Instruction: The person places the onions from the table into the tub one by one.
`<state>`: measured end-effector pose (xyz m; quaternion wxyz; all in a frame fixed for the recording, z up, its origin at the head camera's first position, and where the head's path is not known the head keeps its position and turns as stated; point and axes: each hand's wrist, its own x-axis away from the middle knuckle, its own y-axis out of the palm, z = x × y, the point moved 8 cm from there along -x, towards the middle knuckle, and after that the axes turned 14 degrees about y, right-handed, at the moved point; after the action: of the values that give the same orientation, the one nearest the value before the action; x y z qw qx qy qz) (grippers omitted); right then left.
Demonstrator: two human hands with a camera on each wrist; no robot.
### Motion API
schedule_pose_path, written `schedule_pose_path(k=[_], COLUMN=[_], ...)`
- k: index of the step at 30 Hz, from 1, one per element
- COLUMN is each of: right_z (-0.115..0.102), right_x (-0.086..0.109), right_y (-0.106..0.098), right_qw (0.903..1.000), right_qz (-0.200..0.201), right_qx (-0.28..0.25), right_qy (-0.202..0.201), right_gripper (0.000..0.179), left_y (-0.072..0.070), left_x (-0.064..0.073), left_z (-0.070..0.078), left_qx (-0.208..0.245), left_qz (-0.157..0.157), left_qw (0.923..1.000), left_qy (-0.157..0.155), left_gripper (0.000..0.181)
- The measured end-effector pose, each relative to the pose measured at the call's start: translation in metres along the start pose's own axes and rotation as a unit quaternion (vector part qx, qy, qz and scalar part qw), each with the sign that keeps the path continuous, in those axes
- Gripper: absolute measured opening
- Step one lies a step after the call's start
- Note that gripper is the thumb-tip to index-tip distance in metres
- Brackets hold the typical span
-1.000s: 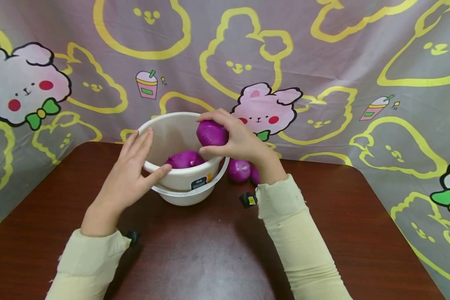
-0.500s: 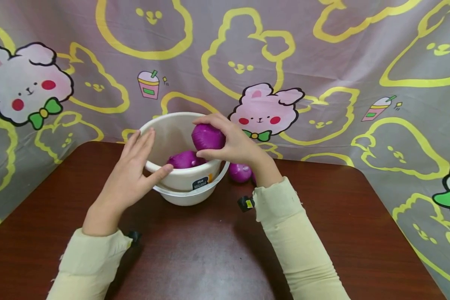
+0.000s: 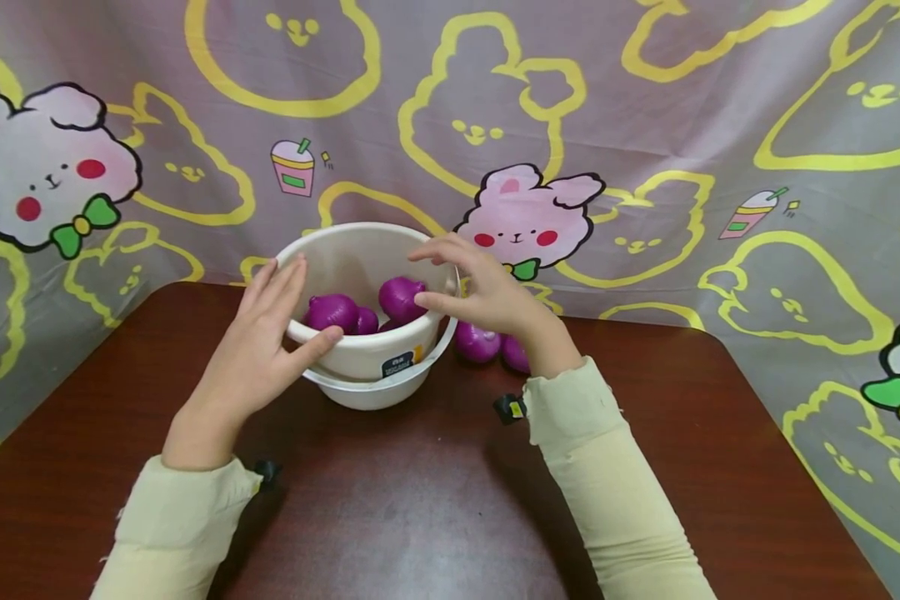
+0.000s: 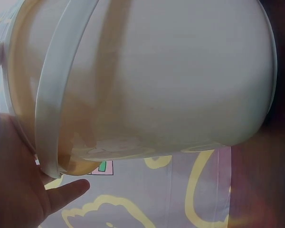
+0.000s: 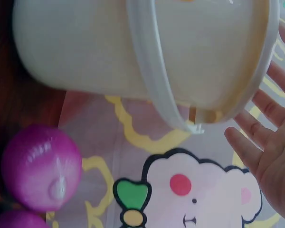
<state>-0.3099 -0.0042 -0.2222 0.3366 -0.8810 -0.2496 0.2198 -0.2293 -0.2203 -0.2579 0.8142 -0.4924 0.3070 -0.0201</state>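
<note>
A white bucket (image 3: 356, 358) stands on the table with its handle (image 3: 375, 386) hanging down across the front. Several purple onions lie inside, among them one onion (image 3: 401, 300) at the right and another onion (image 3: 332, 312) at the left. My left hand (image 3: 247, 358) rests against the bucket's left rim, fingers extended and thumb at the front. Over the right rim, my right hand (image 3: 487, 287) is spread and holds nothing, its thumb near the right-hand onion. In the right wrist view its fingers (image 5: 270, 114) are extended beside the rim.
Two more onions sit on the table right of the bucket, one onion (image 3: 477, 342) close to its wall and the other onion (image 3: 515, 354) partly behind my right wrist. A patterned cloth (image 3: 390, 150) hangs behind the brown table (image 3: 390, 500).
The right hand has let go of its onion, which now lies in the bucket, and the hand has drawn slightly right with fingers spread. The left hand stays at the rim.
</note>
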Motion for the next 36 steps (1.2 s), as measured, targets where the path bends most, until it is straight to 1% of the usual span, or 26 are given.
schedule_pose_path(k=[4,9,14,18,22,25,28,36], right_z=[0.006,0.012,0.017,0.020,0.021,0.024,0.029,0.044], right_x=[0.006,0.012,0.016,0.020,0.023,0.025,0.031,0.042], right_y=[-0.006,-0.012,-0.018,-0.021,-0.022,-0.022,-0.023,-0.026], right_qw=[0.9999,0.9997,0.9982,0.9935,0.9845,0.9752,0.9675,0.9468], right_qz=[0.006,0.006,0.014,0.024,0.036,0.042,0.048,0.063], right_qx=[-0.011,-0.007,0.051,0.108,0.170,0.214,0.242,0.303], right_qy=[0.011,0.022,0.030,0.025,0.022,0.035,0.053,0.090], right_gripper=[0.050,0.064,0.072,0.074,0.086,0.097,0.104,0.114], left_y=[0.000,0.001,0.000,0.000,-0.001,-0.001,-0.001,-0.001], left_x=[0.000,0.000,0.000,0.000,0.000,0.000,0.000,0.001], left_z=[0.000,0.000,0.000,0.000,0.000,0.000,0.000,0.000], left_qx=[0.000,0.002,0.002,0.002,0.000,0.000,0.001,0.003], left_qz=[0.003,0.003,0.006,0.007,0.009,0.010,0.009,0.006], left_qw=[1.0000,1.0000,1.0000,0.9999,0.9999,0.9999,0.9999,1.0000], left_qy=[0.004,0.005,0.008,0.010,0.012,0.013,0.012,0.007], left_gripper=[0.091,0.092,0.091,0.091,0.091,0.092,0.092,0.092])
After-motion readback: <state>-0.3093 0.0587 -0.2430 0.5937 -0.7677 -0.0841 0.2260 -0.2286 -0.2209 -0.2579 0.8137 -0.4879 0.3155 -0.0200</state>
